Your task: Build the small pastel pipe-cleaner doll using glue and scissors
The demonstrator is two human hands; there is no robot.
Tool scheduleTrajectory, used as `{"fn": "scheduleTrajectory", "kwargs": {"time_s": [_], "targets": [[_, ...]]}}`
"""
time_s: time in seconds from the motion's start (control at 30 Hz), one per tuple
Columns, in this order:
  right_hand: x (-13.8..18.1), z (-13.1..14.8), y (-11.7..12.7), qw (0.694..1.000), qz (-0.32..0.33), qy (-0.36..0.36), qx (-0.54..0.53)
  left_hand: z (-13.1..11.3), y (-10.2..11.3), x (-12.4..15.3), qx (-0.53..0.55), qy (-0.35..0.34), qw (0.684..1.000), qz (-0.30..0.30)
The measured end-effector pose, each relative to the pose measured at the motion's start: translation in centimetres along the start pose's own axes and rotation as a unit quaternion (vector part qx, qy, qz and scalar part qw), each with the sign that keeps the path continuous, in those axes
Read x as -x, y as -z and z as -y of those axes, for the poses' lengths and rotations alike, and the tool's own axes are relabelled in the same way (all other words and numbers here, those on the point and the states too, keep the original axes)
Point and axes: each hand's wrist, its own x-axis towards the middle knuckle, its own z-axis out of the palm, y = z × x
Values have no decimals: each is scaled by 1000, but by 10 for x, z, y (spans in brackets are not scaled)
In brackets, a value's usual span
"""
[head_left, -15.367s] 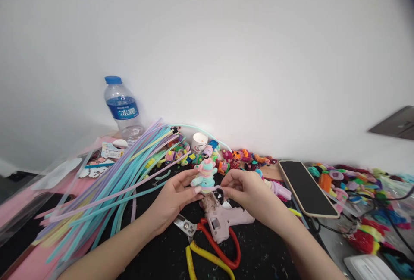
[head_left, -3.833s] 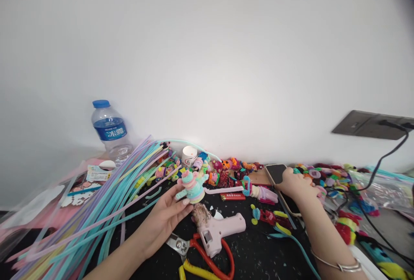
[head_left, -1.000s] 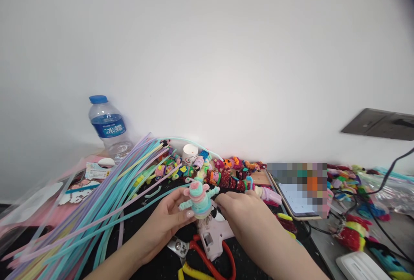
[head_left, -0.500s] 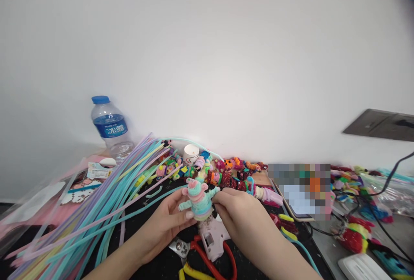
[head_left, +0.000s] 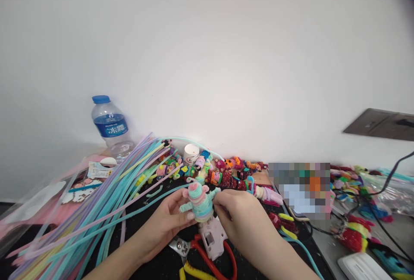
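Note:
A small pastel pipe-cleaner bear [head_left: 198,200], striped in pink, teal and lilac, stands upright between my hands over the black mat. My left hand [head_left: 168,222] cups it from the left, thumb and fingers closed on its body. My right hand [head_left: 237,215] is curled against its right side, fingertips pinching at the figure's arm or a bit of pipe cleaner there. Just below the bear lies a pink glue gun [head_left: 213,234], partly hidden by my hands.
A sheaf of long pastel pipe cleaners [head_left: 106,198] fans across the left. A water bottle [head_left: 111,127] and a white cup [head_left: 190,153] stand by the wall, with a row of small craft figures [head_left: 226,172]. Red and yellow-handled scissors [head_left: 207,260] lie near me. A phone [head_left: 299,194] and cables are at right.
My right hand has come back from the phone to the bear and closed on its right side. The left hand has kept hold of the bear throughout, turning it slightly.

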Motion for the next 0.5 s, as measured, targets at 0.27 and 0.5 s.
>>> {"fn": "scheduleTrajectory", "kwargs": {"time_s": [0.27, 0.5], "targets": [[0, 2, 1, 1000, 4, -2, 25, -1, -1, 0, -1, -4, 1000, 6], [0, 2, 0, 1000, 7, 5, 27, 1, -1, 0, -11, -5, 1000, 9]]}}
